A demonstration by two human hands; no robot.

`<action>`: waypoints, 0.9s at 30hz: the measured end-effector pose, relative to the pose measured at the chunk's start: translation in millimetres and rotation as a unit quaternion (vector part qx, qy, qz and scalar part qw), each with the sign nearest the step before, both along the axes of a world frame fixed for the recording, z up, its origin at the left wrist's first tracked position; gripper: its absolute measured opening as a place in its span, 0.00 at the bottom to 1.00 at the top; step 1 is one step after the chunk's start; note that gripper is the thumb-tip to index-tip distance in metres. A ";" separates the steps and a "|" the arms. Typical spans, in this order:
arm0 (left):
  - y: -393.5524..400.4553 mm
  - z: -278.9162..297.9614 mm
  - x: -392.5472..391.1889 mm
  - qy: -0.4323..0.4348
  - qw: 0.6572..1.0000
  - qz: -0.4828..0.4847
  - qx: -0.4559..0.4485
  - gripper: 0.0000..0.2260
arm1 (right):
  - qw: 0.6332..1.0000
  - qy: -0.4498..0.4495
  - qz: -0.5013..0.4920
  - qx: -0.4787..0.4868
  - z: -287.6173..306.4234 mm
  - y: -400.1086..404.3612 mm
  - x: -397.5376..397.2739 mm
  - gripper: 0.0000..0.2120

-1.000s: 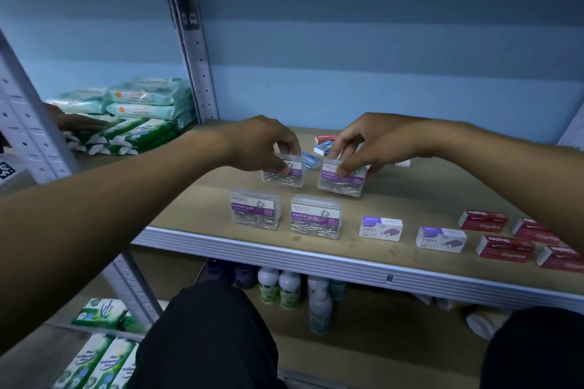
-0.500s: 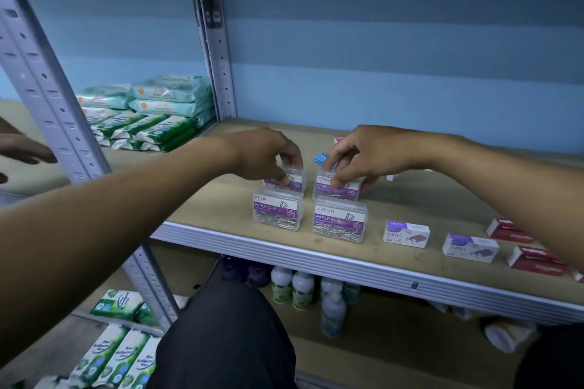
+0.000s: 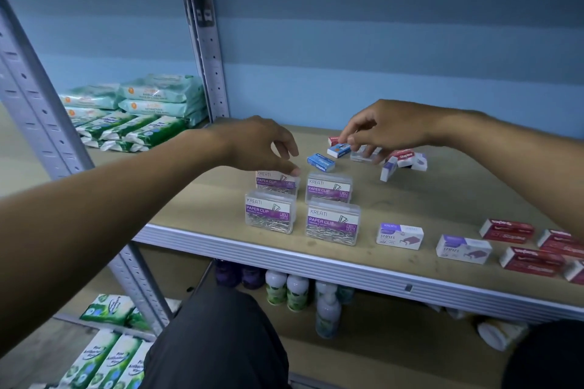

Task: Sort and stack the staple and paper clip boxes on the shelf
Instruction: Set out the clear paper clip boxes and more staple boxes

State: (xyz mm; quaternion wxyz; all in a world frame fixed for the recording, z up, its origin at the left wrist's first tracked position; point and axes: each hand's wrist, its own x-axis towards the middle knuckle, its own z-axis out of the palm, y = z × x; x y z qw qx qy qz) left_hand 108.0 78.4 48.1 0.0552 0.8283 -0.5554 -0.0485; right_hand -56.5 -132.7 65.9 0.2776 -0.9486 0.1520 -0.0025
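Four clear paper clip boxes with purple labels stand two by two on the wooden shelf (image 3: 420, 199): front left (image 3: 270, 215), front right (image 3: 333, 224), back left (image 3: 276, 185), back right (image 3: 328, 188). My left hand (image 3: 256, 145) hovers over the back left box, fingers spread, thumb tip at its top edge. Farther back, my right hand (image 3: 388, 126) curls its fingers around another clear box (image 3: 363, 155) beside blue staple boxes (image 3: 320, 163). Two purple-and-white staple boxes (image 3: 399, 235) and several red ones (image 3: 507, 230) lie at the front right.
A small heap of red and white staple boxes (image 3: 407, 159) lies just right of my right hand. Wet-wipe packs (image 3: 151, 104) fill the neighbouring shelf behind a grey upright (image 3: 205, 41). Bottles (image 3: 286, 290) stand on the lower shelf, above my knee (image 3: 215, 341).
Both hands have let go of the two back paper clip boxes, which now stand behind the front pair. My right hand moved back and right to another clear box; my left hand lifted slightly.
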 end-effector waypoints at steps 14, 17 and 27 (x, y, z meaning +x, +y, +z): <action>-62.1 -3.2 -3.8 0.010 1.000 -0.026 -0.003 0.18 | 0.979 0.044 0.000 -0.198 -8.8 -29.8 17.1 0.15; -75.4 -12.5 -1.2 0.016 0.999 -0.029 -0.009 0.21 | 0.979 0.037 0.017 -0.199 -20.2 -31.6 30.0 0.17; -99.2 -30.4 10.6 0.022 1.000 -0.014 -0.012 0.24 | 0.972 0.056 0.037 -0.224 -44.7 -44.1 63.5 0.20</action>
